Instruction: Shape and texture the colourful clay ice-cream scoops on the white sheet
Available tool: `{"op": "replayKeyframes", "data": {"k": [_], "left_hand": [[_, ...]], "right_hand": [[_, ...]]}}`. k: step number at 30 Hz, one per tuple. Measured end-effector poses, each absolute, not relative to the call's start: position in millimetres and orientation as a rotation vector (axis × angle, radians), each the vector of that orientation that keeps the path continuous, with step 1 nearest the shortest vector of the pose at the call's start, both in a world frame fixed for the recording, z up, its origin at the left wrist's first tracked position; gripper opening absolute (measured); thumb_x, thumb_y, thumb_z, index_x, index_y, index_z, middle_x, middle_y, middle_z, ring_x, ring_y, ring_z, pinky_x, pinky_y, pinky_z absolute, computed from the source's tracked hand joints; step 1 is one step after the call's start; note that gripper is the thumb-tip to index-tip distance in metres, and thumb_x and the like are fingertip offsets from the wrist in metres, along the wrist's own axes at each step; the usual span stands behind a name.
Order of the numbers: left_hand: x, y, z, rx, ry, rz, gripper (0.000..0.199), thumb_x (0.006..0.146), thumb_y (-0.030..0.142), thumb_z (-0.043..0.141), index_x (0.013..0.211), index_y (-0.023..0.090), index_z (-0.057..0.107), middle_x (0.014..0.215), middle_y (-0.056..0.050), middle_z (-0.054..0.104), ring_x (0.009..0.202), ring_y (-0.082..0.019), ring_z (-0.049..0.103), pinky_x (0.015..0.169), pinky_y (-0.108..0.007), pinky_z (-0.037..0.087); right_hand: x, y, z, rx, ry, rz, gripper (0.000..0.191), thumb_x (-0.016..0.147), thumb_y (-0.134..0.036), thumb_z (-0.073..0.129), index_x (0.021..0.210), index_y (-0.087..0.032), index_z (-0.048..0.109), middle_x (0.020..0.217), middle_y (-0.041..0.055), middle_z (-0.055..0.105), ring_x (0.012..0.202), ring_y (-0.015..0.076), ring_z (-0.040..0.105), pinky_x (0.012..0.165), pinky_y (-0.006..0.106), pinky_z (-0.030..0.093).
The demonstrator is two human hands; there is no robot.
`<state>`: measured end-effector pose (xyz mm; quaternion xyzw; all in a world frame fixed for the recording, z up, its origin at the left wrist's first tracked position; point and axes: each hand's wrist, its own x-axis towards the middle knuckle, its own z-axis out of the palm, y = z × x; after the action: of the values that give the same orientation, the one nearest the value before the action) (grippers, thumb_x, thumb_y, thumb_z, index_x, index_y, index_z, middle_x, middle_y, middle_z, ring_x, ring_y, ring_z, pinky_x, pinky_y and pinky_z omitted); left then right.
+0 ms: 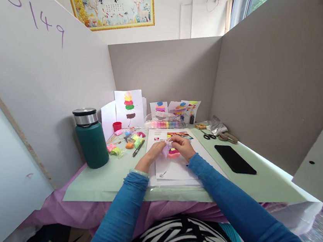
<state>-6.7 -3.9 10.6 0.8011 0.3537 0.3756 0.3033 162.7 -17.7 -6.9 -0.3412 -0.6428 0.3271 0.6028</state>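
Both my hands meet above white paper at the middle of the table. My left hand has its fingers pressed together on a small, crinkled pale purple packet. On the packet's other side, my right hand pinches its upper edge. Beneath the hands lies a white sheet with red and pink patches near its top and a small dark mark at its lower left. The packet's contents are too small to make out.
At left stand a green bottle, colourful clay packets and a black pen. Painted cards and a red cup are behind. At right lie scissors and a black phone-like slab. Partitions surround the table.
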Motion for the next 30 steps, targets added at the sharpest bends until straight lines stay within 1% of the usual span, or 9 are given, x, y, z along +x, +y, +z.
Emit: {"op": "replayKeyframes", "data": {"k": [5, 12, 16, 18, 20, 23, 26, 30], "left_hand": [[-6.2, -7.9, 13.1, 2.025, 0.844, 0.928, 0.024, 0.086, 0.037, 0.045, 0.081, 0.016, 0.057, 0.089, -0.006, 0.062, 0.085, -0.018, 0.055, 0.084, -0.033, 0.046], [-4.6, -10.7, 21.9, 2.173, 1.098, 0.927, 0.021, 0.084, 0.029, 0.043, 0.072, 0.017, 0.054, 0.077, -0.002, 0.060, 0.079, -0.017, 0.055, 0.079, -0.030, 0.044], [-4.2, -7.9, 20.0, 2.235, 1.217, 0.914, 0.025, 0.086, 0.030, 0.040, 0.072, 0.016, 0.056, 0.074, -0.001, 0.059, 0.074, -0.016, 0.053, 0.074, -0.028, 0.044], [-4.3, -7.7, 17.9, 2.255, 1.222, 0.928, 0.024, 0.087, 0.030, 0.041, 0.080, 0.016, 0.059, 0.078, -0.002, 0.061, 0.076, -0.016, 0.054, 0.074, -0.028, 0.045], [-4.2, -7.9, 15.2, 2.293, 1.213, 0.951, 0.021, 0.084, 0.029, 0.046, 0.093, 0.016, 0.060, 0.087, -0.003, 0.063, 0.081, -0.017, 0.056, 0.076, -0.029, 0.045], [-4.2, -8.0, 10.6, 2.423, 1.216, 0.953, 0.029, 0.078, 0.029, 0.058, 0.104, 0.016, 0.058, 0.099, -0.007, 0.063, 0.090, -0.020, 0.057, 0.083, -0.032, 0.045], [-4.4, -8.1, 7.8, 2.544, 1.280, 0.914, 0.031, 0.078, 0.031, 0.061, 0.104, 0.015, 0.058, 0.105, -0.010, 0.062, 0.097, -0.024, 0.057, 0.087, -0.035, 0.044], [-4.1, -10.2, 9.1, 2.599, 1.365, 0.836, 0.021, 0.087, 0.032, 0.051, 0.098, 0.016, 0.058, 0.101, -0.011, 0.063, 0.098, -0.024, 0.058, 0.089, -0.037, 0.042]], "right_hand": [[163.3, -20.2, -3.4, -0.790, -1.524, 0.782, 0.019, 0.066, -0.026, 0.059, 0.083, -0.020, 0.067, 0.085, 0.0018, 0.065, 0.072, 0.0150, 0.056, 0.071, 0.031, 0.048], [165.8, -16.8, -7.3, -0.767, -1.566, 0.899, 0.027, 0.066, -0.025, 0.064, 0.092, -0.020, 0.068, 0.084, 0.0010, 0.064, 0.067, 0.0127, 0.053, 0.065, 0.029, 0.045], [166.4, -14.2, -9.8, -0.765, -1.570, 0.885, 0.028, 0.066, -0.027, 0.066, 0.094, -0.021, 0.068, 0.091, 0.0023, 0.065, 0.070, 0.0129, 0.054, 0.067, 0.030, 0.046], [166.4, -14.1, -9.4, -0.780, -1.554, 0.836, 0.029, 0.066, -0.028, 0.066, 0.094, -0.021, 0.069, 0.093, 0.0029, 0.065, 0.071, 0.0131, 0.053, 0.067, 0.030, 0.046], [166.4, -14.3, -8.5, -0.803, -1.536, 0.784, 0.030, 0.067, -0.028, 0.065, 0.095, -0.021, 0.069, 0.091, 0.0029, 0.065, 0.069, 0.0128, 0.052, 0.066, 0.029, 0.046], [166.3, -14.4, -7.8, -0.824, -1.548, 0.749, 0.029, 0.067, -0.028, 0.064, 0.095, -0.020, 0.070, 0.091, 0.0030, 0.065, 0.067, 0.0121, 0.051, 0.065, 0.028, 0.046], [166.1, -13.4, -8.4, -0.833, -1.564, 0.735, 0.029, 0.068, -0.030, 0.064, 0.094, -0.020, 0.070, 0.094, 0.0037, 0.067, 0.068, 0.0124, 0.053, 0.067, 0.029, 0.047], [166.0, -12.0, -10.0, -0.829, -1.569, 0.748, 0.030, 0.069, -0.034, 0.066, 0.096, -0.020, 0.069, 0.098, 0.0043, 0.067, 0.070, 0.0129, 0.055, 0.070, 0.030, 0.049]]}}
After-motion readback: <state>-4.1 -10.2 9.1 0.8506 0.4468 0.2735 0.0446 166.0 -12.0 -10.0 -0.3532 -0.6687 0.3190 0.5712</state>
